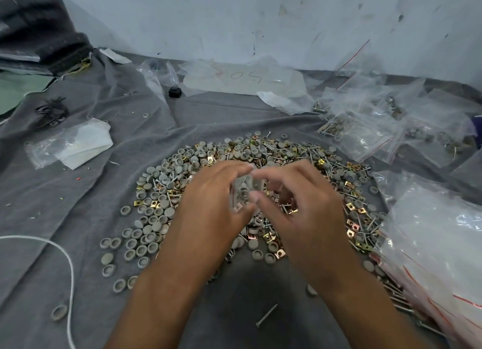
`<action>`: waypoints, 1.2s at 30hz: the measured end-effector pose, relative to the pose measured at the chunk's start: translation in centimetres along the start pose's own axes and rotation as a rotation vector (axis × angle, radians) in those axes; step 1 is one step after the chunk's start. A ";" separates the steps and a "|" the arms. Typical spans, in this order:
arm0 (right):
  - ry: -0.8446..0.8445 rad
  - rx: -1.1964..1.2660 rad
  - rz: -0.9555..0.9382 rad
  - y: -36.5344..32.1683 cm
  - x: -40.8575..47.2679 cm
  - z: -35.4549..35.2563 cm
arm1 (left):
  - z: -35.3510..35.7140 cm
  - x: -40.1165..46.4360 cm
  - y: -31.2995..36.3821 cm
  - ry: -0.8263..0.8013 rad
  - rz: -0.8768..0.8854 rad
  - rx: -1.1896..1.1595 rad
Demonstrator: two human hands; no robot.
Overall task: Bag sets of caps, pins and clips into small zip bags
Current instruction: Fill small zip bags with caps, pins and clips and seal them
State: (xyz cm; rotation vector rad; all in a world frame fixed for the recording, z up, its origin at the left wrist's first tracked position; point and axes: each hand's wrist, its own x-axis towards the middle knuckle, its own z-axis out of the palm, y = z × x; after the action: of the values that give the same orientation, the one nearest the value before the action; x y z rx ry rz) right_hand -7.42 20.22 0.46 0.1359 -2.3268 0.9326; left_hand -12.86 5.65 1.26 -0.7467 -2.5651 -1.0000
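A wide heap of grey round caps [154, 218], metal pins [336, 166] and gold square clips [352, 205] lies on the grey cloth [65, 205]. Above its middle, my left hand [208, 200] and my right hand [300, 200] together hold a small clear zip bag [243, 192] with caps inside. Fingers of both hands pinch the bag along its top edge. The bag is blurred and partly hidden by my fingers.
Filled small bags [365, 135] lie in a pile at the back right. A big clear bag of empty zip bags [438, 244] sits at the right. A folded plastic bag [78, 145] lies at the left, a white string [70, 270] near the front left, and a wall [234, 17] stands behind.
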 end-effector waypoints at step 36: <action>-0.280 -0.130 0.492 5.3 0.6 0.1 | -0.2 0.0 0.0 0.019 -0.155 0.077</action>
State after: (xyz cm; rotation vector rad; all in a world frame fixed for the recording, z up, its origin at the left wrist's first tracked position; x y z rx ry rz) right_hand -9.64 24.22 -2.36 -0.4025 -2.7369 1.0385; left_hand -12.81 5.53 1.39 -0.5220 -2.6608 -0.9419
